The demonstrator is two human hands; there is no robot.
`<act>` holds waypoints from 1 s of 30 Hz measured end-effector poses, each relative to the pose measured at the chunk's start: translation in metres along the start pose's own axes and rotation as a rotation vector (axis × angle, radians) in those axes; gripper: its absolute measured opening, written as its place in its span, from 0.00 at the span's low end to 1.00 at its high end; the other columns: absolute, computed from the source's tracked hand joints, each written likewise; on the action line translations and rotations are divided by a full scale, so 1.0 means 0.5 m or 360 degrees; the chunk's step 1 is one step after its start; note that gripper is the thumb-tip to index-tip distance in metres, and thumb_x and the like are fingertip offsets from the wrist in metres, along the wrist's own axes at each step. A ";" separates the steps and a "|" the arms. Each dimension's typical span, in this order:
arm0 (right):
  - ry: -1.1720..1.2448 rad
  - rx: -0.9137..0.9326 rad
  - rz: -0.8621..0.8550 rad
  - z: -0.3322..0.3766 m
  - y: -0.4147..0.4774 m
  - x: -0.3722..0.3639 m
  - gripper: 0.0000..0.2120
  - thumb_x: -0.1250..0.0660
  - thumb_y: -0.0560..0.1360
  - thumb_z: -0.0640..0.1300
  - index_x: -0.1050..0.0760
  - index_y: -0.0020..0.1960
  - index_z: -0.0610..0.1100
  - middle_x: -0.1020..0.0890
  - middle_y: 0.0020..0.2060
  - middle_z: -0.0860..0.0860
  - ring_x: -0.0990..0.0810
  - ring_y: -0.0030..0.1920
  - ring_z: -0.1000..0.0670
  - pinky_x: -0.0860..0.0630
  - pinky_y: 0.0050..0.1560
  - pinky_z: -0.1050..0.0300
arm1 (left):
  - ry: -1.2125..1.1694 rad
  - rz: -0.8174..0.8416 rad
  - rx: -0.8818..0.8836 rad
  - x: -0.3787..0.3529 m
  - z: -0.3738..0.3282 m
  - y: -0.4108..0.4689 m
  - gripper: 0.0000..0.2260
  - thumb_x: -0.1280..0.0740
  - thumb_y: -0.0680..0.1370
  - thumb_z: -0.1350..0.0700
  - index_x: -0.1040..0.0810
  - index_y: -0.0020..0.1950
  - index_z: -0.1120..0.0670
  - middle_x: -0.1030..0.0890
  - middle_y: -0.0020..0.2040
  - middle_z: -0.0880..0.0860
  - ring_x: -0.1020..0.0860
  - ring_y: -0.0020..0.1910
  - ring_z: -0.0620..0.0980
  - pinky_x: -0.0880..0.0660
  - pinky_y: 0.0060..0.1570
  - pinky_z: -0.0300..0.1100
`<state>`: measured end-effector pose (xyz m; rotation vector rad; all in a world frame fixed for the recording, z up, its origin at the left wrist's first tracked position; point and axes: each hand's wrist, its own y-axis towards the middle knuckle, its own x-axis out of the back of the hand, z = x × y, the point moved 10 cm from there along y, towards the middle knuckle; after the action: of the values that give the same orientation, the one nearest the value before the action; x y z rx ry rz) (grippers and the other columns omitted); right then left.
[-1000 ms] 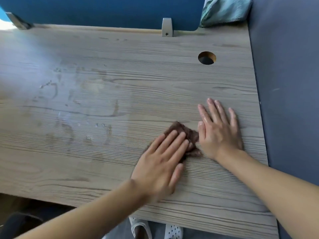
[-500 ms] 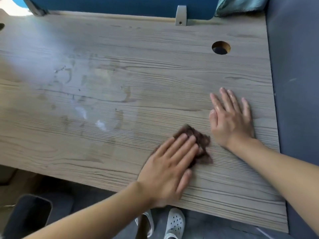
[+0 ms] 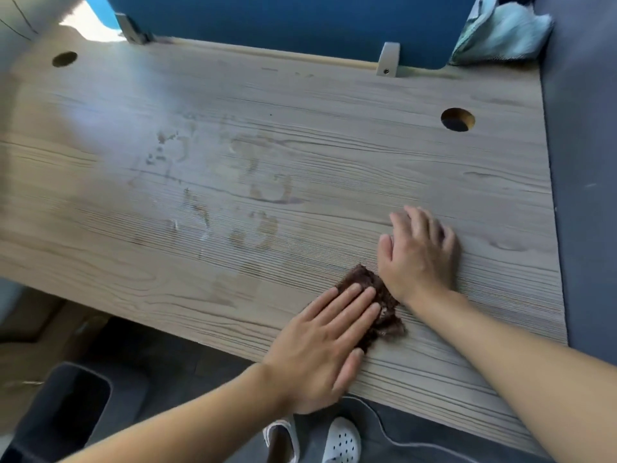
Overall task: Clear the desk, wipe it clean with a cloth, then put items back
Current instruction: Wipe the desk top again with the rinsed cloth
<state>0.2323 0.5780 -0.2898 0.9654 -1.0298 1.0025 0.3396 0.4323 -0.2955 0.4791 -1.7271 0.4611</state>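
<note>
A small dark brown cloth lies crumpled on the wood-grain desk, near its front edge on the right. My left hand presses flat on the cloth's near side with straight fingers, covering much of it. Just beyond the cloth my right hand rests palm down on the bare desk, its wrist touching the cloth's far corner and its fingers slightly bent. Pale damp streaks mark the desk's middle.
A blue partition with grey brackets runs along the back edge. A pale teal cloth is bunched at the back right corner. Two cable holes sit near the back. A dark wall borders the right side. Below are a dark chair and white shoes.
The view pulled back and tilted, showing more of the desk's left side. My left hand slid the cloth a little nearer the front edge; my right hand's fingers have bent slightly.
</note>
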 end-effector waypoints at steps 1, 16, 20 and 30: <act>-0.0022 -0.0016 0.0016 0.011 0.012 -0.005 0.20 0.45 0.75 0.51 0.23 0.58 0.42 0.24 0.64 0.40 0.28 0.66 0.39 0.36 0.67 0.39 | 0.0010 0.0034 -0.0055 0.001 0.029 0.006 0.28 0.50 0.83 0.47 0.47 0.82 0.53 0.50 0.82 0.52 0.56 0.81 0.49 0.53 0.79 0.49; -0.0197 0.0209 0.0308 0.045 0.032 -0.057 0.30 0.55 0.79 0.55 0.38 0.78 0.49 0.41 0.79 0.43 0.45 0.79 0.44 0.50 0.77 0.38 | -0.0028 -0.0011 0.0020 0.033 0.189 0.025 0.26 0.48 0.82 0.49 0.43 0.81 0.52 0.45 0.81 0.52 0.51 0.81 0.49 0.50 0.79 0.50; -0.0212 0.0219 0.0347 0.045 0.032 -0.059 0.30 0.58 0.79 0.55 0.43 0.80 0.50 0.44 0.80 0.44 0.49 0.80 0.46 0.53 0.77 0.38 | 0.0074 -0.0268 0.0826 0.079 0.406 0.073 0.27 0.51 0.81 0.48 0.41 0.80 0.52 0.42 0.81 0.53 0.48 0.80 0.49 0.48 0.78 0.49; -0.0242 0.0208 0.0337 0.045 0.034 -0.059 0.30 0.56 0.79 0.55 0.40 0.79 0.50 0.42 0.79 0.43 0.46 0.79 0.45 0.50 0.77 0.38 | -0.0024 -0.0008 0.0053 0.032 0.223 0.041 0.27 0.49 0.82 0.47 0.44 0.81 0.50 0.46 0.81 0.50 0.52 0.81 0.48 0.50 0.79 0.50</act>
<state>0.2055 0.5552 -0.3106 1.0680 -1.2239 1.1967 0.2343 0.3877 -0.3029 0.5124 -1.7347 0.4844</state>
